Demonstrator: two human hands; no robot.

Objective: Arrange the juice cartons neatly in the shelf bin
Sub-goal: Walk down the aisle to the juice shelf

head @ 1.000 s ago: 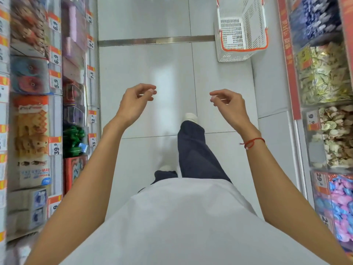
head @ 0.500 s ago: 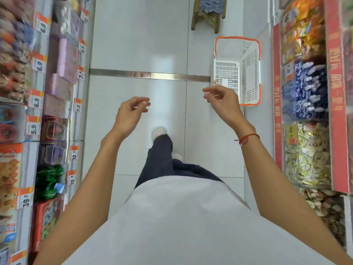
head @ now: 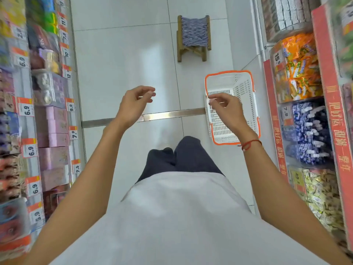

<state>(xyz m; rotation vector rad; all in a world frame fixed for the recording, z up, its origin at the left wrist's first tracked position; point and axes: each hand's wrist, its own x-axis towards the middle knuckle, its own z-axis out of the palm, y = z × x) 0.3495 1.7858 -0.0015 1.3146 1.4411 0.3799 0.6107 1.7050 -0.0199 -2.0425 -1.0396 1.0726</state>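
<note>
Meanwhile, both the left hand (head: pixel 134 104) and right hand (head: pixel 226 109) are hovering mid-frame, fingers loosely curled, holding nothing (no juice cartons are showing); a white basket (head: pixel 246 96) is sitting right of centre.

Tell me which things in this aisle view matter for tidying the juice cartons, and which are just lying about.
For the job:
left hand, holding nothing
right hand, holding nothing
No juice cartons or their bin are in view.

Just there:
white basket with orange rim, on the floor
small woven stool
sweets bins, right
boxed goods, left
</note>
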